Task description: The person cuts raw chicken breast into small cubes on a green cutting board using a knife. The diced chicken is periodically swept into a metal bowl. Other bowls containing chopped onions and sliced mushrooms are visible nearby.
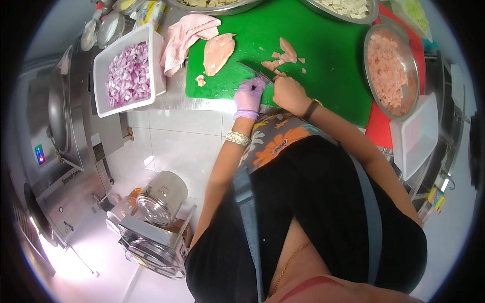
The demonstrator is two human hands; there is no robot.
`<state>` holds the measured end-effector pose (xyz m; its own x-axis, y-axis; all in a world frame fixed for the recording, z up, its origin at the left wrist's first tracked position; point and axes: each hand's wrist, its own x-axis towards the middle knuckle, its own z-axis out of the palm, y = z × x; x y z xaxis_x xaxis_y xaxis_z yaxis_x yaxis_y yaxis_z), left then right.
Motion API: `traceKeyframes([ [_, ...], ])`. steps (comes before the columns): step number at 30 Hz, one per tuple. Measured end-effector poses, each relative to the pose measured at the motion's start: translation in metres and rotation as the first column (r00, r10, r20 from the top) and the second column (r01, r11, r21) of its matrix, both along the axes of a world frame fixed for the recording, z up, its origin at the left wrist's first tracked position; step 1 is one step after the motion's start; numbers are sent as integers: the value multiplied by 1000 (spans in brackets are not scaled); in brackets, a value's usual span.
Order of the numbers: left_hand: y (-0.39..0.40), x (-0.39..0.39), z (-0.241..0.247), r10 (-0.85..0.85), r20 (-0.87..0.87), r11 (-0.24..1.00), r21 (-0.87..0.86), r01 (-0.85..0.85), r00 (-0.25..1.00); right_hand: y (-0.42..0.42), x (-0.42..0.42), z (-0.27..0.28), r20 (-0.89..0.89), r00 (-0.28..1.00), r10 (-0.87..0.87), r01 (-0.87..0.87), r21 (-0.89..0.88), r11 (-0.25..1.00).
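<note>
My right hand, bare, is closed round the handle of a kitchen knife, whose blade points up and to the left over a green cutting board. My left hand, in a thin purple glove, is at the blade near the handle; its fingers are bent, and whether they grip anything is hidden. Just beyond the knife lie cut pieces of raw chicken, some small. A whole raw chicken breast lies on the board's left part, with a small scrap below it.
Left stands a white tub of chopped red onion beside a pink cloth. Metal bowls of pale slices and white cubes stand at the back. A metal bowl of diced raw meat and a white plastic tub are right.
</note>
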<state>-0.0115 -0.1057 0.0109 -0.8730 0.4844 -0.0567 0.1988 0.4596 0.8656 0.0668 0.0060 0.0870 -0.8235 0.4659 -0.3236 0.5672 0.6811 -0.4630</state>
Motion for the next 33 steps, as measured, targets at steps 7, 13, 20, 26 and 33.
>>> traceKeyframes([
  [7, 11, -9, -2, 14, 13, 989, -149, -12, 1000, 12, 2, -13, -64, 981, -182, 178, -64, 982],
  [13, 82, -33, 15, -197, -367, 973, 40, 227, 909, 42, 65, 4, -161, 937, -311, 325, 68, 943],
  [20, 170, -92, 28, -922, -242, 384, -467, 797, 303, 48, 115, 5, -377, 721, -581, 619, -26, 785],
  [26, 172, -100, 29, -903, 218, 244, -450, 859, 371, 33, 114, 7, -337, 713, -615, 636, -60, 770],
  [33, 130, -91, 18, -911, -62, 382, -501, 776, 408, 26, 105, 6, -279, 779, -562, 558, -100, 824],
])
